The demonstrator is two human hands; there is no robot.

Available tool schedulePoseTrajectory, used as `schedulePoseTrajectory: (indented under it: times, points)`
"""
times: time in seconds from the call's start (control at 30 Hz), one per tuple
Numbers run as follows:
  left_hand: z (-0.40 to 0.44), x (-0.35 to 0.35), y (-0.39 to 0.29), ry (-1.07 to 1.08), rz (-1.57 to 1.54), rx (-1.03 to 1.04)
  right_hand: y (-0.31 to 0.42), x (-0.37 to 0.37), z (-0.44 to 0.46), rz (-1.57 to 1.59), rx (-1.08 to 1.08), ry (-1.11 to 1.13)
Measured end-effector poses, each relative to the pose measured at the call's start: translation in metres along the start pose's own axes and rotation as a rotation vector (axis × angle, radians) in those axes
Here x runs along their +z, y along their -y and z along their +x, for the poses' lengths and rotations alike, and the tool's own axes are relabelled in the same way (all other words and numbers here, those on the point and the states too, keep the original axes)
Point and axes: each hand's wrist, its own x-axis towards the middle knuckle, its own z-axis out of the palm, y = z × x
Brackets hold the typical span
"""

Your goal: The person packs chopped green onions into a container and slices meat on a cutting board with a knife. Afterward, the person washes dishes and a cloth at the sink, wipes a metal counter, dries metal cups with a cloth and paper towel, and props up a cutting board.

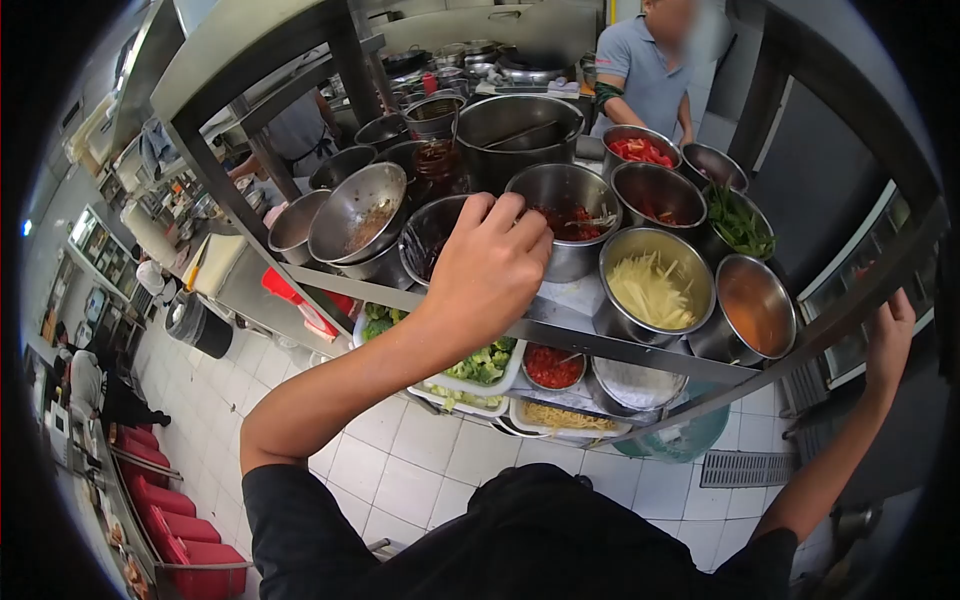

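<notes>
My left hand (492, 255) is closed, its fingers curled down between a steel bowl of dark sauce (418, 240) and a steel pot of red chili (570, 262). What its fingertips hold is hidden. Just right of it is a steel pot of pale yellow strips (655, 290). Far to the right, my right hand (888, 330) is wrapped at the curved metal frame (830, 335) of the shelf, partly hidden behind it.
More steel bowls stand around, with red pieces (640, 150), green stalks (742, 222) and orange liquid (752, 310). A tilted strainer-like bowl (360, 215) is left. Below are broccoli trays (480, 365) and noodles (570, 418). A person (640, 75) stands across the shelf.
</notes>
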Motion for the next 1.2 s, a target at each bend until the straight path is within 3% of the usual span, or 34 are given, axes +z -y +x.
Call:
schedulePoseTrajectory:
  times: [0.17, 0.33, 0.67, 0.87, 1.2]
  points:
    - [-0.004, 0.003, 0.003, -0.041, -0.072, 0.000, -0.006, -0.007, -0.038, 0.102, -0.001, -0.106]
    - [-0.005, -0.004, 0.017, 0.003, -0.160, -0.009, 0.040, 0.004, -0.059, 0.072, -0.012, -0.101]
    - [-0.071, -0.114, 0.045, -0.478, -0.520, -0.317, 0.091, 0.011, -0.105, 0.215, -0.171, 0.075]
    - [-0.157, -0.118, 0.028, -0.618, -0.783, -0.674, 0.155, 0.081, -0.107, 0.236, -0.485, 0.369]
    - [-0.229, -0.088, -0.009, -0.492, -0.878, -1.022, 0.211, 0.218, -0.101, 0.579, -0.546, 0.598]
